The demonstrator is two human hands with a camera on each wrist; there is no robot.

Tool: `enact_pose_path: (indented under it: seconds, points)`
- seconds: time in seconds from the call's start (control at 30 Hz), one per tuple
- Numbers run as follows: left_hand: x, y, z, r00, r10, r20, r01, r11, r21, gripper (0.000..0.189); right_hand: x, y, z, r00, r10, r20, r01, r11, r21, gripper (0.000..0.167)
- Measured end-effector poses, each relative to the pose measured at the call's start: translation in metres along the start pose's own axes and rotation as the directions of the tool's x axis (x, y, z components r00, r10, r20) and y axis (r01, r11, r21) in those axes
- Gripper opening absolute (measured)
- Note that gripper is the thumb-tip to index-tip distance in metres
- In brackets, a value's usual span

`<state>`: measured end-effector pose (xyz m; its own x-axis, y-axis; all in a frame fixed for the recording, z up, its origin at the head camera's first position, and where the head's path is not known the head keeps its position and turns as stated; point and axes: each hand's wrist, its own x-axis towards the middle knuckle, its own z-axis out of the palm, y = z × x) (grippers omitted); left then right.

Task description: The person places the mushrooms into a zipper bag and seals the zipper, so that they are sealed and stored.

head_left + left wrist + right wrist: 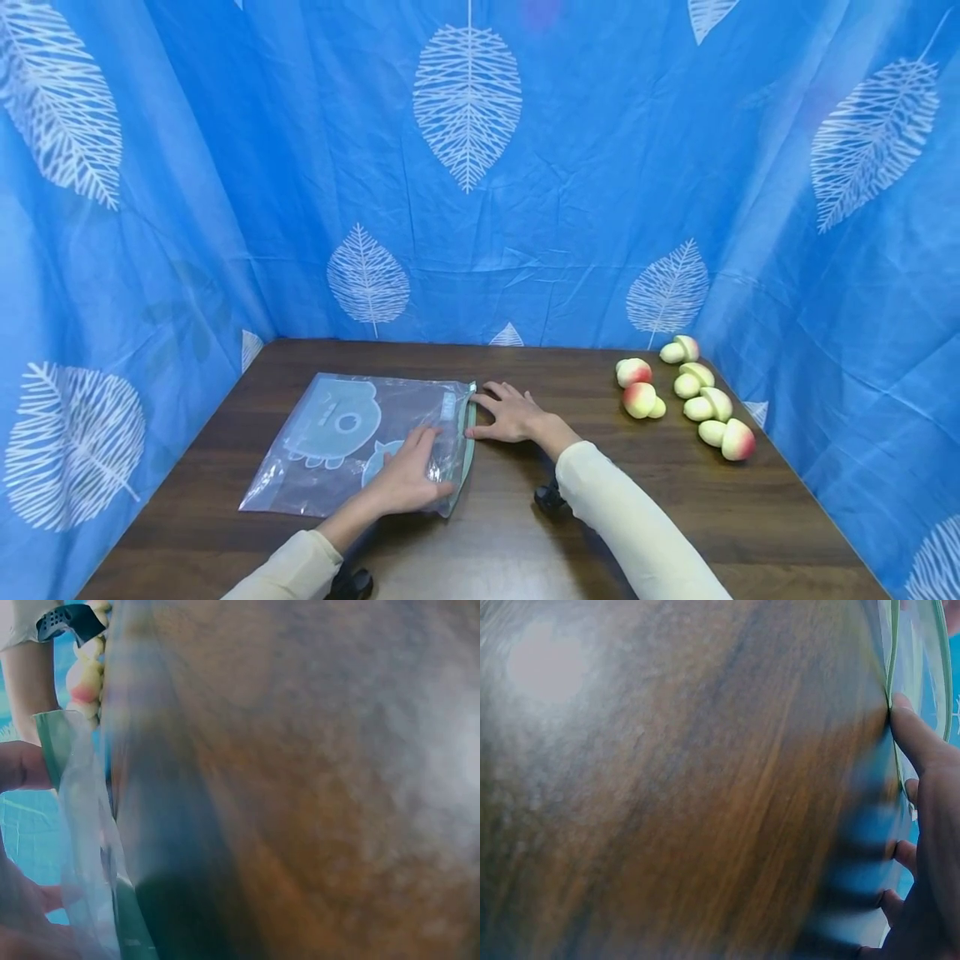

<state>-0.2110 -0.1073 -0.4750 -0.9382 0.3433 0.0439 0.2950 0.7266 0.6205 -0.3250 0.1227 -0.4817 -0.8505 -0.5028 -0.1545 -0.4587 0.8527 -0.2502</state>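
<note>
A clear zip bag (330, 483) with pale blue cartoon prints lies flat on the left half of the table, its green-edged mouth facing right. My left hand (408, 479) rests on the bag near that mouth, fingers extended over the film and thumb by the edge. In the left wrist view, the green zip strip (56, 746) stands up beside a finger. From the right, my right hand (513, 417) touches the mouth with its fingers spread. The right wrist view has its thumb (915, 735) against the lower lip, with the other lip raised apart.
Several mushroom-shaped pieces (641, 400), cream with some red caps, lie at the right side of the brown table (600, 517). Blue leaf-print cloth (555, 208) hangs at the back and both sides. Black devices (551, 497) sit under the wrists.
</note>
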Motion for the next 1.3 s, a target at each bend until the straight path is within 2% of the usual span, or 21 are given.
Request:
enact_pose_path:
  seconds: [0.2, 0.37, 0.63, 0.73, 0.93, 1.07, 1.3]
  points:
    - [-0.001, -0.003, 0.000, 1.000, 0.025, -0.015, -0.025, 1.000, -0.002, 0.091, 0.005, 0.006, 0.008, 1.000, 0.001, -0.010, -0.001, 1.000, 0.015, 0.082]
    - [-0.001, -0.006, 0.000, 0.996, 0.085, -0.015, -0.085, 0.996, 0.018, 0.082, 0.010, 0.011, 0.012, 1.000, 0.007, -0.013, -0.006, 1.000, 0.026, 0.081]
    - [-0.002, -0.005, -0.002, 0.989, 0.117, 0.089, -0.120, 0.992, 0.028, 0.059, 0.009, 0.010, 0.011, 1.000, 0.019, -0.013, -0.019, 1.000, 0.018, 0.079]
    - [-0.003, -0.005, -0.003, 0.988, 0.124, 0.096, -0.128, 0.991, 0.033, 0.051, 0.007, 0.008, 0.011, 1.000, 0.020, -0.015, -0.019, 0.999, 0.035, 0.081]
    - [-0.006, -0.006, -0.002, 0.992, 0.116, 0.046, -0.117, 0.993, 0.011, 0.050, 0.007, 0.009, 0.011, 1.000, 0.009, -0.023, -0.007, 0.999, 0.051, 0.081]
    - [-0.005, -0.009, -0.002, 0.991, 0.130, -0.010, -0.130, 0.991, 0.021, 0.063, 0.007, 0.009, 0.012, 1.000, 0.011, -0.022, -0.010, 0.999, 0.048, 0.081]
    - [-0.005, -0.011, -0.003, 0.979, 0.171, -0.111, -0.169, 0.985, 0.028, 0.083, 0.007, 0.007, 0.009, 1.000, 0.018, -0.021, -0.018, 0.999, 0.029, 0.082]
